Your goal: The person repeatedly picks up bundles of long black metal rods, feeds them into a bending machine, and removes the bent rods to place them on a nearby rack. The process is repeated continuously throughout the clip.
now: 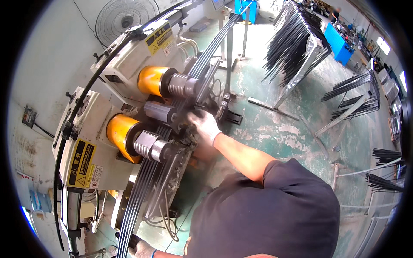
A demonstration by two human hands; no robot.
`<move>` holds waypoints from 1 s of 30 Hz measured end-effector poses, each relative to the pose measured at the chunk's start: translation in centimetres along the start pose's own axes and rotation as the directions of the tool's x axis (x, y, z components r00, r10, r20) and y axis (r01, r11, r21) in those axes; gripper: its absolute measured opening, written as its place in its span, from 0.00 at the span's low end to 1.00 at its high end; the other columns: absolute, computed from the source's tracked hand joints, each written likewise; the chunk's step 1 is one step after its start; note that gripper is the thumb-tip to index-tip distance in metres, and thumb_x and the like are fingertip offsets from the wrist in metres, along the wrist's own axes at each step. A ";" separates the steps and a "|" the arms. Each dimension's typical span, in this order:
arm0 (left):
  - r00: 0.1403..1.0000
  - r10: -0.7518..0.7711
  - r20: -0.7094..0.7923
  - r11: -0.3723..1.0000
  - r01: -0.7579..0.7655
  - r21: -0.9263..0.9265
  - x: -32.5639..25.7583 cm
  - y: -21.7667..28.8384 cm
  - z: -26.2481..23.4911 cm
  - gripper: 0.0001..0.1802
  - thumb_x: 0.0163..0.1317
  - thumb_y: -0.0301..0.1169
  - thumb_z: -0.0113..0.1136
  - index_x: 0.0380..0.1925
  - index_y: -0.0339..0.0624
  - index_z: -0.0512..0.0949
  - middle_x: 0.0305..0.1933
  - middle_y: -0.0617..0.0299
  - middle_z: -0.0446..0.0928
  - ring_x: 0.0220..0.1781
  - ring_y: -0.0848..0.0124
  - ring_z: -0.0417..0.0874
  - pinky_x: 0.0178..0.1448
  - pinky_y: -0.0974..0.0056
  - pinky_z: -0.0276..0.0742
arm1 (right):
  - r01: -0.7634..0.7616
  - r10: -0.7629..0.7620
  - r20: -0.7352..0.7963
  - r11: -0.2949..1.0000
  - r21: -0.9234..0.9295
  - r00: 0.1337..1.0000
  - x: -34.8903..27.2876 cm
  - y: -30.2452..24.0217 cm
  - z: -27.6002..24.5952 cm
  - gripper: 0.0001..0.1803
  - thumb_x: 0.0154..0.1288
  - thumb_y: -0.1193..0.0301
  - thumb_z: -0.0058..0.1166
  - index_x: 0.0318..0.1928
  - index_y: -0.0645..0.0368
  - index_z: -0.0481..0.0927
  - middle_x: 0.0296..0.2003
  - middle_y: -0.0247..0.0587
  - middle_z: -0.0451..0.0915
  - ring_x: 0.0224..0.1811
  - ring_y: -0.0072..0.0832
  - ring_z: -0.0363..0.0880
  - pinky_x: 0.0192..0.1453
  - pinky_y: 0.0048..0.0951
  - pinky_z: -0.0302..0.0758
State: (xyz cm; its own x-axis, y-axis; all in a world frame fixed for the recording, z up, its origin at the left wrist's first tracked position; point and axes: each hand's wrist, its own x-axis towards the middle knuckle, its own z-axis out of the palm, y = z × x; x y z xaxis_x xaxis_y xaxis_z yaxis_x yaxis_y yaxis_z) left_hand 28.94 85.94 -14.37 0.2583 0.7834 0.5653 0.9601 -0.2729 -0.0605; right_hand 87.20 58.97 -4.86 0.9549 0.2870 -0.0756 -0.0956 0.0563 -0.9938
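Your right arm (pixel 243 155) reaches out, bare below the sleeve (pixel 286 172), to your right hand (pixel 205 127), pale-gloved, its back upward and fingertips blurred. Well to its left, your left hand (pixel 143 249) is gloved too, its fingers seemingly bent, though the cut-off view leaves that uncertain.

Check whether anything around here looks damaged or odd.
Yes, mostly surface wear: the green floor has pale, uneven patches, as if its coating has worn off, and the white wall at far left has brownish stains below a small dark box.
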 end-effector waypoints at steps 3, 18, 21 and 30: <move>0.984 0.082 -0.161 0.982 -0.107 -0.157 1.3 -2.3 0.3 0.18 0.70 0.42 0.58 0.53 0.45 0.79 0.51 0.56 0.83 0.50 0.65 0.83 0.56 0.56 0.79 | 0.044 -0.043 -0.017 0.995 0.087 0.999 2.2 0.8 0.5 0.23 0.74 0.57 0.61 0.53 0.67 0.85 0.42 0.44 0.89 0.44 0.31 0.85 0.53 0.33 0.79; 0.920 -0.128 -0.370 0.700 -0.180 -0.691 17.9 17.9 -15.6 0.13 0.74 0.34 0.55 0.49 0.36 0.78 0.42 0.53 0.84 0.41 0.60 0.85 0.50 0.57 0.82 | -0.140 0.136 0.035 0.978 0.155 0.990 5.8 -1.9 3.9 0.35 0.68 0.55 0.66 0.64 0.71 0.78 0.54 0.57 0.85 0.56 0.42 0.85 0.62 0.40 0.78; 0.923 -0.162 -0.350 0.606 -0.187 -0.774 20.7 21.7 -21.8 0.14 0.74 0.35 0.55 0.49 0.35 0.78 0.42 0.53 0.84 0.41 0.60 0.85 0.50 0.57 0.82 | -0.235 0.211 0.106 0.915 0.327 0.972 6.4 -3.5 4.2 0.35 0.62 0.61 0.73 0.63 0.69 0.77 0.52 0.54 0.86 0.51 0.38 0.87 0.54 0.38 0.83; 0.975 -0.051 -0.217 0.357 -0.186 -0.915 27.4 27.2 -33.8 0.15 0.75 0.35 0.56 0.50 0.33 0.77 0.42 0.51 0.84 0.42 0.59 0.86 0.50 0.57 0.83 | -0.098 0.046 0.157 0.934 0.344 0.986 7.8 -1.1 4.5 0.27 0.63 0.68 0.70 0.60 0.68 0.80 0.47 0.49 0.87 0.47 0.32 0.86 0.53 0.37 0.83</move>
State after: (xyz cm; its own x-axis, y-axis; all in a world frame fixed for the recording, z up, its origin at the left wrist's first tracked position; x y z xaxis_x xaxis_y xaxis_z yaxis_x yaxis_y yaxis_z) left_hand 58.56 81.14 27.25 0.1799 0.6561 0.7329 0.1970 -0.7540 0.6266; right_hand 93.46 65.42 -3.95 0.8934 0.4361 -0.1075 -0.2798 0.3531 -0.8928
